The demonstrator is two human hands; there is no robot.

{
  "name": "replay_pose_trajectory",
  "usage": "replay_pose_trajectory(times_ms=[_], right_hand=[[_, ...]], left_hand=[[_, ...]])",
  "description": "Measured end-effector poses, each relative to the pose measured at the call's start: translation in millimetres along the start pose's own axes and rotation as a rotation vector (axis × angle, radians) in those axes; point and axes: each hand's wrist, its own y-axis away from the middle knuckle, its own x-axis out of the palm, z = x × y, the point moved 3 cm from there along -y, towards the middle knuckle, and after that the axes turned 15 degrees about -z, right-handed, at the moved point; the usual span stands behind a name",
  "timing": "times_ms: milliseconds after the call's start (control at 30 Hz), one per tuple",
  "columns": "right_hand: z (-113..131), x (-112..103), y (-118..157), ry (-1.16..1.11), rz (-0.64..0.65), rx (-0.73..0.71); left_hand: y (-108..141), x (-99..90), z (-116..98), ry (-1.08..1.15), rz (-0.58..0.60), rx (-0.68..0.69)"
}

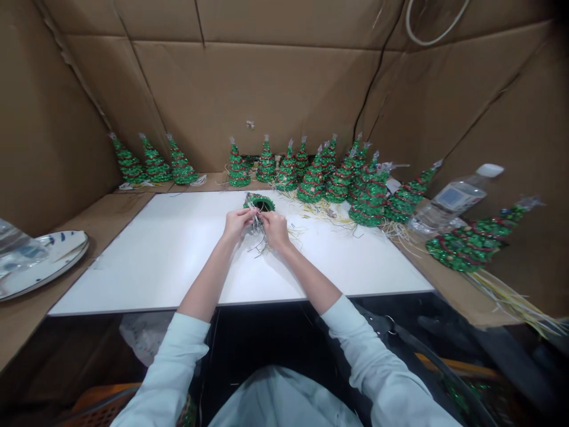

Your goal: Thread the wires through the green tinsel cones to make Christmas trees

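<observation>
A small green tinsel tree (270,200) lies on its side on the white board (178,237), its dark hollow base facing me. Thin pale wires (256,224) come out of the base and spread between my hands. My left hand (239,224) pinches the wires at the left of the opening, fingers closed. Close on the right, my right hand (274,228) is closed on the wires too, thumb and forefinger together. The fingertips of both hands nearly meet, and the exact strands each holds are too small to tell.
Several decorated green trees (311,181) stand along the back, with loose yellow and white wires by them. At right are a plastic bottle (453,198) and a tilted tree (471,243). A plate (62,252) with a clear bottle lies at left. Cardboard walls surround the board.
</observation>
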Motion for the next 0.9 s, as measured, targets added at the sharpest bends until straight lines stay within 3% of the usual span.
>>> replay_pose_trajectory(times_ms=[367,600,767,900], right_hand=[[2.3,0.6,0.7,0.098,0.078,-0.033],[-2.6,-14.7,-9.1,-0.069,0.087,-0.031],[-1.4,-17.0,-2.4,-0.018,0.354,-0.164],[-1.7,-14.8,1.8,0.116,0.394,-0.221]], left_hand=[[9.8,4.8,-7.5,-0.051,-0.031,0.030],[3.4,0.4,-4.9,-0.002,-0.092,0.067],[3.4,1.5,-4.9,0.017,-0.102,0.074],[4.5,1.0,-7.2,0.001,-0.119,0.115]])
